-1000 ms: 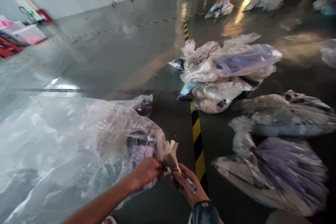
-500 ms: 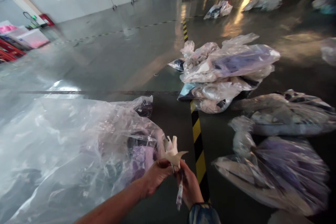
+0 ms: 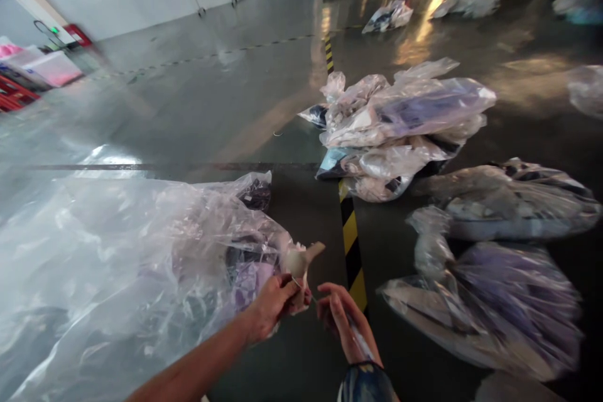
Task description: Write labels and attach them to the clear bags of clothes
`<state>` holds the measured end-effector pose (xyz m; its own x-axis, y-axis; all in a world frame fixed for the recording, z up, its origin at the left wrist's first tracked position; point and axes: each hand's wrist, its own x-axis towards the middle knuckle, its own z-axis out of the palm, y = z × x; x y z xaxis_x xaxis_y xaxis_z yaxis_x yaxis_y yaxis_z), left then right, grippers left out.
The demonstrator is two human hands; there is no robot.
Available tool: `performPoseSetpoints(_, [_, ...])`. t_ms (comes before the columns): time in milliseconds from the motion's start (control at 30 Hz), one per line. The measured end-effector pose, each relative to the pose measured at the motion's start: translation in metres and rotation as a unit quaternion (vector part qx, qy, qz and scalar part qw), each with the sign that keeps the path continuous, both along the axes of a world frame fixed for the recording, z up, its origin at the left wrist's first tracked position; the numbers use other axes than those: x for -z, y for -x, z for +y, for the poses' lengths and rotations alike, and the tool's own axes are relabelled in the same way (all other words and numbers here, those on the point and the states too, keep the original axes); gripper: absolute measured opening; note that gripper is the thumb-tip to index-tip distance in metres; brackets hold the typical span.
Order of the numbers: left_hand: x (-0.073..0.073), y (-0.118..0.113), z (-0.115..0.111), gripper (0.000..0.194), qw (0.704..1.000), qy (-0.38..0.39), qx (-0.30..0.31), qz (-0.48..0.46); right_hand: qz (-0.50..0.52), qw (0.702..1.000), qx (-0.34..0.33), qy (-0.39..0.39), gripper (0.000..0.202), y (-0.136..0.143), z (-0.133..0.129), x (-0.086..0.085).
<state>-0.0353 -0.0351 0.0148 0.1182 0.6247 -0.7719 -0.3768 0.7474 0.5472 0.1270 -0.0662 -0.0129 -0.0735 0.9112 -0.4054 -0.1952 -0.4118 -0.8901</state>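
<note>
My left hand [image 3: 277, 304] is closed on an off-white gathered bundle [image 3: 298, 262] with a flap sticking out to the right. Just right of it, my right hand [image 3: 346, 320] has curled fingers, with a thin string [image 3: 308, 293] stretching between the two hands. A narrow clear plastic piece [image 3: 362, 342] lies along the right palm. Behind my left hand spreads a large clear plastic bag [image 3: 117, 251] with dark and lilac cloth-like contents. Whether the bundle joins that bag, I cannot tell.
Stuffed clear bags lie piled [image 3: 400, 119] beyond my hands. At the right rest a bag with purple contents [image 3: 518, 301] and a greyish bag [image 3: 518, 201]. Yellow-black tape [image 3: 349, 232] runs along the floor. White bins [image 3: 51, 68] stand far left.
My hands have moved apart, the right one shifting right. The off-white bundle has turned in my left hand, and string now shows between the hands.
</note>
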Motion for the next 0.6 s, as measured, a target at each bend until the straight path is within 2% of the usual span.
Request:
performPoseSetpoints(67, [-0.003, 0.001, 0.003, 0.056, 0.998, -0.008, 0.044, 0.032, -0.011, 0.999, -0.014, -0.043, 0.043, -0.005, 0.003, -0.002])
performPoseSetpoints(167, [-0.006, 0.005, 0.003, 0.062, 0.994, -0.008, 0.088, 0.058, -0.06, 0.993, -0.078, -0.072, 0.037, -0.007, 0.006, 0.003])
performPoseSetpoints(233, [-0.001, 0.01, 0.002, 0.063, 0.99, -0.014, 0.117, 0.071, -0.086, 0.992, -0.072, -0.05, 0.034, -0.007, 0.006, 0.01])
performPoseSetpoints(300, [0.009, 0.016, 0.002, 0.061, 0.987, -0.019, 0.144, 0.067, -0.141, 0.986, -0.069, -0.061, 0.026, -0.009, 0.006, 0.02])
performPoseSetpoints(367, [0.022, 0.018, 0.002, 0.063, 0.986, -0.017, 0.145, 0.076, -0.244, 0.959, -0.104, -0.101, 0.025, -0.012, 0.006, 0.029])
performPoseSetpoints(433, [0.032, 0.017, 0.004, 0.066, 0.986, -0.022, 0.144, 0.086, -0.362, 0.914, -0.138, -0.12, 0.04, -0.013, 0.005, 0.037])
performPoseSetpoints(500, [0.037, 0.013, 0.006, 0.066, 0.982, -0.045, 0.154, 0.104, -0.45, 0.874, -0.152, -0.103, 0.05, -0.01, 0.006, 0.044])
performPoseSetpoints(567, [0.038, 0.008, 0.009, 0.067, 0.973, -0.08, 0.17, 0.137, -0.469, 0.866, -0.162, -0.069, 0.046, -0.006, 0.009, 0.049])
performPoseSetpoints(600, [0.036, 0.006, 0.011, 0.067, 0.966, -0.1, 0.178, 0.156, -0.44, 0.882, -0.161, -0.053, 0.04, -0.004, 0.01, 0.051])
